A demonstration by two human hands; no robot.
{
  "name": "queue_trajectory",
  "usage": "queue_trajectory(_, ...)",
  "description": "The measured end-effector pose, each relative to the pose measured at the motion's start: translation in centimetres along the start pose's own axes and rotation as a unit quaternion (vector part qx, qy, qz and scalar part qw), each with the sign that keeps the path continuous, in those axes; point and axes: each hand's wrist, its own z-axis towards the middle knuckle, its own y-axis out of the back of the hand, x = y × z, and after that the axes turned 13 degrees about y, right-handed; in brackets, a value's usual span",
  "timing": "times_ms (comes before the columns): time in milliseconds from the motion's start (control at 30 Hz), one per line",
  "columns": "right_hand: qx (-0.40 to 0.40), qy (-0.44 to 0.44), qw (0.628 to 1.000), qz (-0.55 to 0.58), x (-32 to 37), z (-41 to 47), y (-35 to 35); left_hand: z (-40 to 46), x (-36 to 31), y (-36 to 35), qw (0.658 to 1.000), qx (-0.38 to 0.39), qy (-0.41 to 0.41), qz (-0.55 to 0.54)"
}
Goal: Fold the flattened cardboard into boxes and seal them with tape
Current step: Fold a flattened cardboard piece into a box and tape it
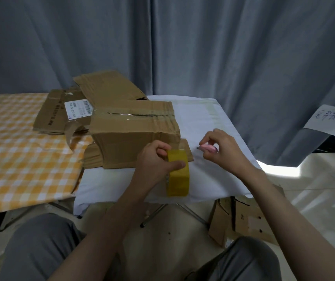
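Left hand [158, 159] is gripping yellow tape roll [178, 173]; right hand [222, 148] is pinching pink cutter [208, 148] beside taped box [134, 130] on white surface [213, 118].

Grey curtain [203, 47] behind; checked tablecloth [20, 149], pale floor [314, 189]

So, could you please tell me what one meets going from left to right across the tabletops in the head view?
Checked yellow cloth → flattened cardboard → taped box → yellow tape roll in the left hand → pink cutter in the right hand.
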Motion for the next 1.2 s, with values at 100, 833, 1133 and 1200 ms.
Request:
queue_trajectory(100, 0.015, -0.114, 0.993, 0.009, -1.9, -1.7, -1.4, 0.0, 0.2, 0.2, 1.0, -0.017, -0.02, -0.003)
queue_trajectory(833, -0.099, -0.298, 0.822, 0.475, 7.7, -0.3, -2.7, 1.1, 0.5, -0.2, 0.98, -0.115, -0.154, 0.058)
queue_trajectory(1133, -0.129, -0.301, 0.82, 0.469, 9.5, -1.4, -2.6, 1.2, -0.7, 0.3, 0.984, -0.07, -0.143, 0.084)
queue_trajectory(1200, -0.127, -0.319, 0.815, 0.466, 10.3, -2.0, -2.9, 1.1, -0.7, 0.3, 0.981, -0.069, -0.157, 0.088)
